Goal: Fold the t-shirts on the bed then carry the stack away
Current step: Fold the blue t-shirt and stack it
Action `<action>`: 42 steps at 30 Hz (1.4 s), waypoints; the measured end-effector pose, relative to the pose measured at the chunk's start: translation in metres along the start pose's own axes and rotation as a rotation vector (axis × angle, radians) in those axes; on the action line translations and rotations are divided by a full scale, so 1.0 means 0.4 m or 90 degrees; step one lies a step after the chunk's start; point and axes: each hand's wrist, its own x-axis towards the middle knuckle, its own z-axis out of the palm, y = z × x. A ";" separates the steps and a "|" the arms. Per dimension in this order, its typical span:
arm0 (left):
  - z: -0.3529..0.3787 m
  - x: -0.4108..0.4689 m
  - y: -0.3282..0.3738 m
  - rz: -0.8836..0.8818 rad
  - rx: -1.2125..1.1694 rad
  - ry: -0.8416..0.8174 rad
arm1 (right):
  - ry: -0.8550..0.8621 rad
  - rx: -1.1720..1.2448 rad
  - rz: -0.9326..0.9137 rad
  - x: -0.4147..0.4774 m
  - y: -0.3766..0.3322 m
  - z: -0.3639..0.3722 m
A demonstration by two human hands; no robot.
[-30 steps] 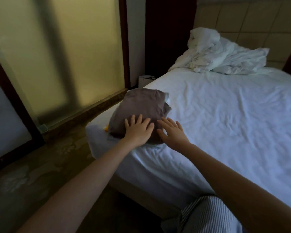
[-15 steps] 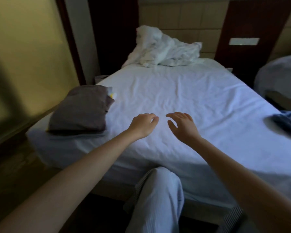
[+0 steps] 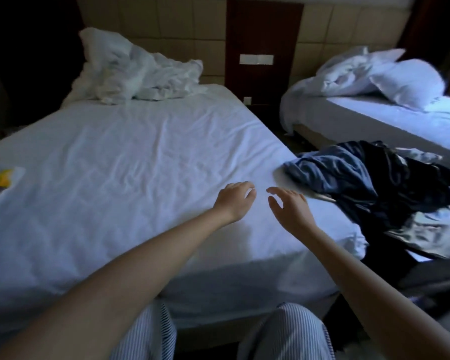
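Nearest me, my knees in striped trousers (image 3: 146, 333) stood against the foot of the bed (image 3: 115, 152). Over the sheet near its right corner I had both hands up and empty. The left hand (image 3: 234, 201) had its fingers loosely curled round nothing, and the right hand (image 3: 291, 211) was slack and spread, thumb apart. Neither touched cloth.

What mattered lay sideways. The heap of unfolded clothes (image 3: 348, 183), blue and darker, presumably the t-shirts, was to my right. Its blue end just lapped the bed's right edge, and the rest trailed rightward onto something dark I couldn't make out. So the right hand was the nearer, close beside that blue end, and I judged it should lead the reach. Farther off, crumpled white bedding (image 3: 140, 74) sat by the headboard.
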 end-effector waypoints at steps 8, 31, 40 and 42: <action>0.195 0.081 -0.060 0.107 0.051 0.177 | 0.144 -0.078 0.171 0.050 0.207 0.004; 0.067 0.051 -0.079 -0.334 -1.079 0.198 | -0.070 0.311 0.133 0.053 -0.127 0.145; -0.076 -0.053 -0.117 -0.267 -0.746 0.227 | -0.012 0.333 0.084 0.022 -0.105 0.084; -0.128 -0.087 -0.133 -0.253 -0.700 0.243 | -0.036 0.187 0.128 0.018 -0.093 0.078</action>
